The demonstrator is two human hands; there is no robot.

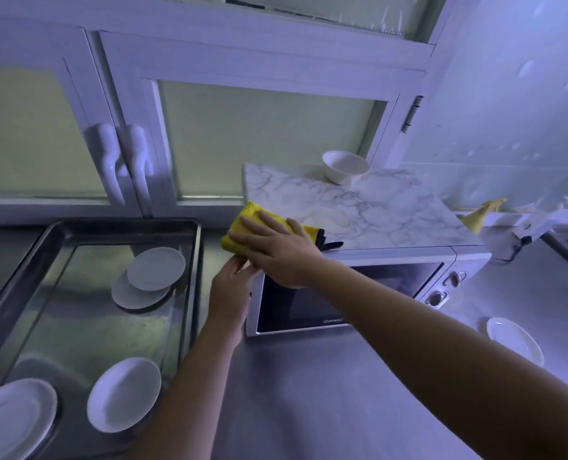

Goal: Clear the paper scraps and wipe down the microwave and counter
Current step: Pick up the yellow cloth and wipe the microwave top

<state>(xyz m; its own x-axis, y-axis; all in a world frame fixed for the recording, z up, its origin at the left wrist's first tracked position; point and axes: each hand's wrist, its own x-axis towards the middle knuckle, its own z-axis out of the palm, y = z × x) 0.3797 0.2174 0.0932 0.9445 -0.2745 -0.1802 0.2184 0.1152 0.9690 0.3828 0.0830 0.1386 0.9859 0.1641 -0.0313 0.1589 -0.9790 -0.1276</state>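
Note:
A white microwave (352, 295) with a marble-patterned top (358, 207) stands on the steel counter (309, 393). A folded yellow cloth (246, 215) lies on the top's front left corner. My right hand (272, 250) presses flat on the cloth with straight fingers. My left hand (231, 287) is just below that corner, at the microwave's left side, with its fingertips touching the cloth's lower edge. No paper scraps are visible.
A white bowl (345, 167) sits at the back of the microwave top. A steel tray (10, 287) to the left holds several white plates. Another white plate (514, 340) lies on the counter at the right. Cabinet doors (209, 127) close off the back.

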